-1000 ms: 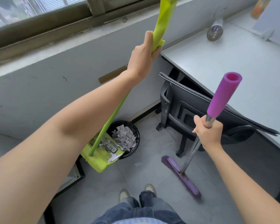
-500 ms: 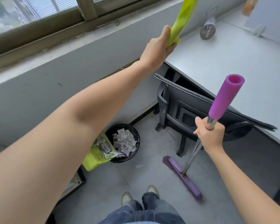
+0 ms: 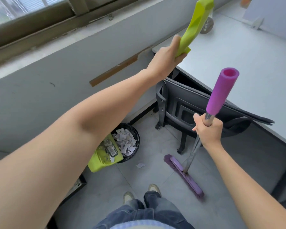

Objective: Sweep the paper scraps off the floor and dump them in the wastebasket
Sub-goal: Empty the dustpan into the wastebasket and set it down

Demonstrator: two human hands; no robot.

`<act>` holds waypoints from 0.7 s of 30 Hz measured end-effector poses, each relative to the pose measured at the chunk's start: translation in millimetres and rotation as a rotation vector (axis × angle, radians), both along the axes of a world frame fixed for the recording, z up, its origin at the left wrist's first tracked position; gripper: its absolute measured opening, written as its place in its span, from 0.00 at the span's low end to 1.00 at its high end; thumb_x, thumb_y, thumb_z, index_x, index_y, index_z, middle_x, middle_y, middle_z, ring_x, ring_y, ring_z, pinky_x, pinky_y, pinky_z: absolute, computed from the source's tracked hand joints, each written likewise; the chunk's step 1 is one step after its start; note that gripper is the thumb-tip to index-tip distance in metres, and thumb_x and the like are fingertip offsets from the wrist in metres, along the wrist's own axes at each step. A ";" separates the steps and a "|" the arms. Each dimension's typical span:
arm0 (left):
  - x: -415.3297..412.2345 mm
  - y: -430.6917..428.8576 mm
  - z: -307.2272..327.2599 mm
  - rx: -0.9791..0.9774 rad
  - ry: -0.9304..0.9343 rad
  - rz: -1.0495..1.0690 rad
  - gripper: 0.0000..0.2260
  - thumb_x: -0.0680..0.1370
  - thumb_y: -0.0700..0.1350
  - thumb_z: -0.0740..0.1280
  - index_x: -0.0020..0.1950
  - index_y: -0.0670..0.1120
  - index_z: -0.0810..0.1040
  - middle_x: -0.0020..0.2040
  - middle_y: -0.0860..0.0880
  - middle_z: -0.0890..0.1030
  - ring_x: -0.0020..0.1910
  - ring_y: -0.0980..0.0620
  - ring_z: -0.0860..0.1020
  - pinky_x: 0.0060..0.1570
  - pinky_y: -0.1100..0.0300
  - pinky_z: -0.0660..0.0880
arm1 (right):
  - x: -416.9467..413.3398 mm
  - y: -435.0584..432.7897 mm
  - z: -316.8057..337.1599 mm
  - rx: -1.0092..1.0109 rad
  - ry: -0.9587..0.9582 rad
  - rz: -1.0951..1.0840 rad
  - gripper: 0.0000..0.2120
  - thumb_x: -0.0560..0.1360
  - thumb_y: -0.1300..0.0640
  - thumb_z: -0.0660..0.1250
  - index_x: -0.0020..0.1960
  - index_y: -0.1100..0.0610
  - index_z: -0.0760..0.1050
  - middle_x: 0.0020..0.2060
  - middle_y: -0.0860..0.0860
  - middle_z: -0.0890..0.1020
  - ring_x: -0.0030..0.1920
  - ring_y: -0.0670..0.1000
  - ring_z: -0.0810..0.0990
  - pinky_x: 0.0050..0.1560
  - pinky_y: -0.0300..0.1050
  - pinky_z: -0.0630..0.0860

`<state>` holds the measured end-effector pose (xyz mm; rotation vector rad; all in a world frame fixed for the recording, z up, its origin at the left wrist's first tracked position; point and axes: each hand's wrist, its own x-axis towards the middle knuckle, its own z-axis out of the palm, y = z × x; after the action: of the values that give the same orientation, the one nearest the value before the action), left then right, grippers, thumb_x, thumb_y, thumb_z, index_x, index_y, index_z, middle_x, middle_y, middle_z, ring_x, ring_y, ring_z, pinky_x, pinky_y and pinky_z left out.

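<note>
The left hand (image 3: 168, 55), raised high, wraps round the long handle of a lime-green plastic dustpan (image 3: 99, 161), whose pan tips against the round black wastebasket (image 3: 137, 138) heaped with white paper scraps (image 3: 125, 142). The right hand (image 3: 208, 129) grips the metal shaft of a purple-bristled broom (image 3: 186, 176) standing on the grey tiled floor (image 3: 147, 179); one stray scrap (image 3: 140, 165) lies beside the basket.
</note>
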<state>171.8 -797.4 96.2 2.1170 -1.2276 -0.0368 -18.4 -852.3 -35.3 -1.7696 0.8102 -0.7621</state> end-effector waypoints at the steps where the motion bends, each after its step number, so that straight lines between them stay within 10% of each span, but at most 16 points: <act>1: -1.7 -0.6 3.3 -0.010 -0.008 0.008 0.13 0.81 0.46 0.60 0.50 0.42 0.55 0.48 0.41 0.79 0.37 0.42 0.70 0.34 0.60 0.60 | -0.2 0.1 -0.1 0.006 -0.003 -0.004 0.19 0.73 0.65 0.65 0.27 0.72 0.66 0.23 0.57 0.69 0.21 0.45 0.72 0.29 0.42 0.74; 11: -50.5 -13.0 -29.5 0.349 0.129 -0.377 0.09 0.80 0.46 0.61 0.55 0.43 0.64 0.50 0.40 0.80 0.48 0.42 0.80 0.50 0.51 0.78 | 3.2 5.2 -3.5 0.033 -0.003 0.007 0.21 0.73 0.65 0.66 0.26 0.72 0.64 0.19 0.52 0.66 0.21 0.48 0.67 0.25 0.38 0.68; 21: -40.5 4.7 -15.7 0.246 0.150 -0.344 0.18 0.80 0.45 0.63 0.63 0.36 0.65 0.50 0.37 0.80 0.46 0.41 0.78 0.42 0.57 0.70 | -12.0 4.6 -4.3 -0.006 -0.015 -0.002 0.19 0.73 0.66 0.66 0.27 0.72 0.66 0.22 0.55 0.68 0.20 0.43 0.71 0.25 0.34 0.71</act>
<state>131.2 -792.7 80.5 2.0345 -1.5442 -0.5133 -30.4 -847.7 -39.6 -1.7668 0.8005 -0.7785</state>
